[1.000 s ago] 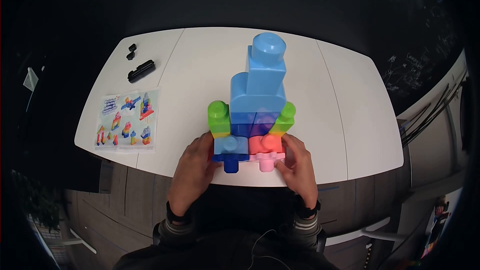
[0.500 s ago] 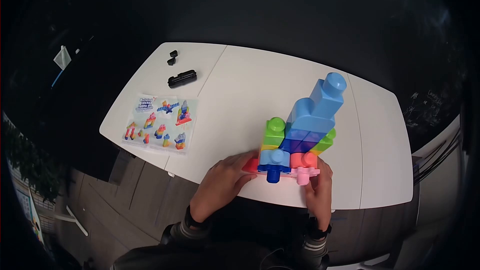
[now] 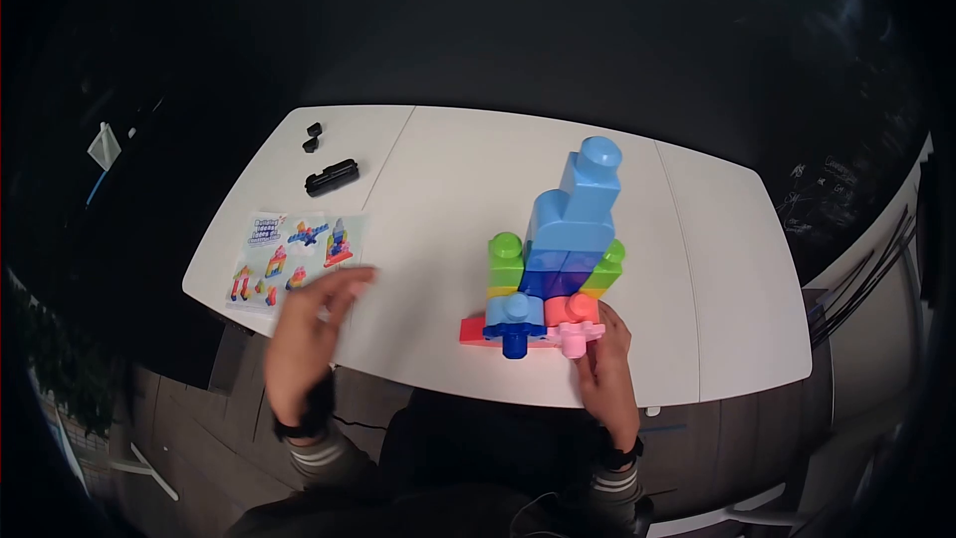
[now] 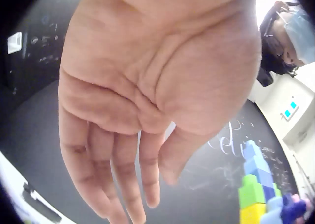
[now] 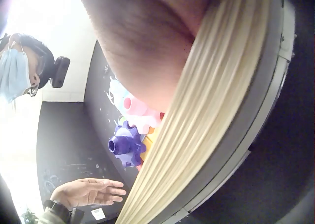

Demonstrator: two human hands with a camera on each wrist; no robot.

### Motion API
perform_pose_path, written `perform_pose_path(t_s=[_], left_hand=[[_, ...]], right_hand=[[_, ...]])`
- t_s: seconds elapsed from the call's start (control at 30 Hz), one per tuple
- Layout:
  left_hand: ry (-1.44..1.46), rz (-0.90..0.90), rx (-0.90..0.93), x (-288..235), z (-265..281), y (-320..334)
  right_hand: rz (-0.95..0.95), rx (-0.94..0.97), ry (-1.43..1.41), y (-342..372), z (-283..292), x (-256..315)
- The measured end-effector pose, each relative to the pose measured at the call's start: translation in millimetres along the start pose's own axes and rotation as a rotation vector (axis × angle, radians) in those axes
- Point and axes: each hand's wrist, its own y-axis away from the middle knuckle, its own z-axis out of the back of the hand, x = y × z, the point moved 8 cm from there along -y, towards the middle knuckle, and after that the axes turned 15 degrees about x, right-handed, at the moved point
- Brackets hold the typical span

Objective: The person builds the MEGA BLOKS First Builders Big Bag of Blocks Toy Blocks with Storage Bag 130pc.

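Observation:
A tower of toy building blocks (image 3: 570, 236) stands near the table's front edge. Light blue blocks form its tall top, green and yellow ones its sides. At its front are a dark blue gear (image 3: 515, 332) and a pink gear (image 3: 576, 337), above a red base (image 3: 471, 331). My right hand (image 3: 611, 376) grips the tower's lower right end, thumb in front and fingers behind, partly hidden by the blocks. Away from the tower, my left hand (image 3: 307, 334) is raised over the table's front left, fingers loosely extended, holding nothing. The left wrist view shows its bare palm (image 4: 157, 71).
A printed leaflet of building ideas (image 3: 261, 257) lies on the left, partly covered by my left hand in the head view. Behind it are a long black object (image 3: 333, 177) and two small black pieces (image 3: 312, 144). The white table (image 3: 448, 199) ends just before my body.
Both hands held the tower's lower part before. My left hand has let go and moved left towards the leaflet, uncovering the red base's left end. My right hand stays at the tower.

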Motion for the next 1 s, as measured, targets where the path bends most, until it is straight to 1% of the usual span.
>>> perform_pose_path(t_s=[0.03, 0.07, 0.1, 0.13, 0.2, 0.27, 0.3, 0.37, 0.43, 0.47, 0.5, 0.53, 0.57, 0.6, 0.67, 0.7, 0.77, 0.8, 0.87, 0.9, 0.93, 0.97, 1.0], left_hand=[[-0.076, -0.016, -0.08, -2.6, 22.8, -2.4], [-0.129, -0.002, -0.138, 6.8, 42.7, -8.6], [-0.178, 0.08, -0.148, 8.3, 58.9, -19.3], [-0.138, 0.104, -0.126, 18.3, 70.3, -35.2], [-0.246, 0.022, -0.095, 62.0, 87.2, -75.9], [-0.489, 0.167, -0.029, 103.0, 87.7, -110.4], [-0.472, 0.262, 0.084, 145.3, 88.1, -131.1], [-0.781, 0.256, 0.088, 195.5, 86.9, -156.8], [-0.763, 0.25, 0.174, 219.7, 86.4, -175.2], [-0.761, 0.371, 0.228, 219.9, 86.1, -179.0], [-0.804, 0.267, 0.127, 205.9, 85.9, -176.8], [-0.736, 0.353, 0.156, 206.6, 88.8, -183.4], [-0.662, 0.436, 0.188, 209.6, 90.2, -188.6], [-0.654, 0.433, 0.185, 209.6, 90.3, -190.0], [-0.763, 0.29, 0.155, 203.1, 86.0, -189.4], [-0.752, 0.292, 0.152, 207.3, 83.0, -187.0], [-0.514, 0.153, 0.168, 206.1, 74.9, -189.1], [-0.513, 0.153, 0.17, 203.9, 72.2, -188.6], [-0.596, 0.218, 0.132, 197.1, 68.2, -186.5], [-0.594, 0.22, 0.14, 191.2, 66.3, -183.9], [-0.577, 0.188, 0.18, 183.4, 63.0, -180.9], [-0.558, 0.158, 0.217, 175.1, 60.1, -176.9], [-0.554, 0.161, 0.22, 173.2, 60.6, -173.5]], right_hand=[[-0.006, 0.01, -0.022, -0.5, -0.5, -0.3], [-0.003, 0.005, -0.022, -0.8, 1.3, 1.2], [0.003, 0.004, -0.035, -1.2, 1.8, 3.5], [0.01, 0.005, -0.053, -1.5, 2.3, 5.7], [-0.011, 0.005, -0.09, -1.9, 2.8, 8.2], [-0.039, -0.011, -0.128, -4.0, 3.9, 6.5], [-0.011, -0.007, -0.105, -4.7, 4.2, 7.7], [-0.001, -0.032, -0.091, -1.3, 6.7, 6.9], [0.031, -0.016, -0.146, -4.2, 7.5, 6.7], [0.04, -0.028, -0.15, -4.9, 9.0, 9.6], [0.002, -0.052, -0.094, -2.8, 12.0, 11.7], [-0.039, -0.073, -0.035, -0.1, 15.0, 13.1], [-0.034, -0.076, -0.027, 1.9, 15.5, 15.9], [-0.059, -0.073, -0.012, 4.7, 16.5, 16.4], [-0.085, -0.06, 0.014, 15.0, 20.0, 17.5], [-0.098, -0.067, 0.069, 21.4, 24.4, 18.4], [-0.108, -0.079, 0.128, 29.0, 37.0, 22.5], [-0.146, -0.109, 0.14, 36.0, 46.6, 23.8], [-0.192, -0.137, 0.149, 48.6, 61.1, 29.1], [-0.233, -0.184, 0.163, 54.2, 71.2, 31.7], [-0.272, -0.231, 0.179, 60.0, 81.2, 34.6], [-0.274, -0.226, 0.182, 62.7, 87.5, 39.5], [-0.278, -0.26, 0.209, 67.1, 96.3, 45.7]])
